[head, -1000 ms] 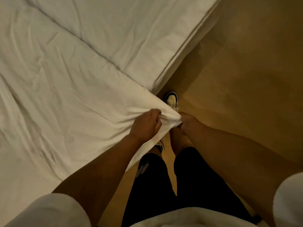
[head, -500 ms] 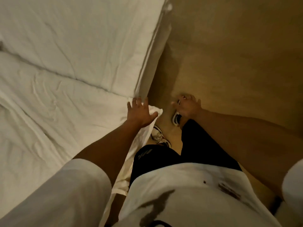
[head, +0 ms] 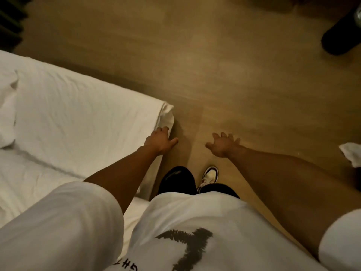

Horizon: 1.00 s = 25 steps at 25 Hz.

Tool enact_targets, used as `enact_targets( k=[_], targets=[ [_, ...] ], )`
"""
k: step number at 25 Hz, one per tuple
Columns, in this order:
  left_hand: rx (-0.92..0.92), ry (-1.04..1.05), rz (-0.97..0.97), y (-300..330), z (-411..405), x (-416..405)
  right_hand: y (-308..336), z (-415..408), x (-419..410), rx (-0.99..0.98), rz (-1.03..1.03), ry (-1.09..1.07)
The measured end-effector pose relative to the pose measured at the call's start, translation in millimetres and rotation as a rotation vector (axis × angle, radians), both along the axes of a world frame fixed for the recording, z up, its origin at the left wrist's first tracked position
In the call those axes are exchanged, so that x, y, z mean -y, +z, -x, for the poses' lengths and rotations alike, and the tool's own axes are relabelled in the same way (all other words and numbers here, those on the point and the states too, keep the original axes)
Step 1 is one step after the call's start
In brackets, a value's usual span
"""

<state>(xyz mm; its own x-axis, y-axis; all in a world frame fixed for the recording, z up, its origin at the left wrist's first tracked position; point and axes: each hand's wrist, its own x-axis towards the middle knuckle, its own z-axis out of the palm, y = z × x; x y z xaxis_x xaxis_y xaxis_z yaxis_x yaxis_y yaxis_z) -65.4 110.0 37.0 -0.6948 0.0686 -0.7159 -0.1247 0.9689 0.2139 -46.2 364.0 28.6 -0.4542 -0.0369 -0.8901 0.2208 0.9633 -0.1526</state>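
A bed covered with a white sheet [head: 78,114] fills the left side, its corner near the middle of the view. My left hand [head: 160,139] lies at that corner, fingers on the sheet's edge and thumb spread, holding nothing. My right hand [head: 223,144] hangs over the wooden floor to the right of the corner, fingers spread and empty. A folded layer of white bedding [head: 29,173] lies lower left.
The wooden floor [head: 234,75] stretches ahead and to the right. A dark round object [head: 340,38] stands at the top right. A white cloth [head: 351,155] pokes in at the right edge. My shoe [head: 210,176] is on the floor by the bed.
Both hands have let go of the sheet corner they pinched a second ago. The view has swung right, showing the bed's corner and more floor. The right hand has moved away from the bed.
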Motion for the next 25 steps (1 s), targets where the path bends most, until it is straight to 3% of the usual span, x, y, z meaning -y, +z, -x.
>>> enact_targets(
  k=[6, 12, 19, 25],
  targets=[
    [0.054, 0.148, -0.043, 8, 153, 19, 21, 187, 8, -0.115, -0.025, 0.095],
    [0.003, 0.388, -0.115, 27, 344, 53, 57, 406, 73, -0.173, 0.002, 0.216],
    [-0.028, 0.714, -0.086, 46, 469, 125, 64, 607, 169, -0.220, 0.045, 0.479],
    [-0.065, 1.024, -0.010, 68, 555, 185, 64, 747, 254, -0.181, 0.069, 0.826]
  ],
)
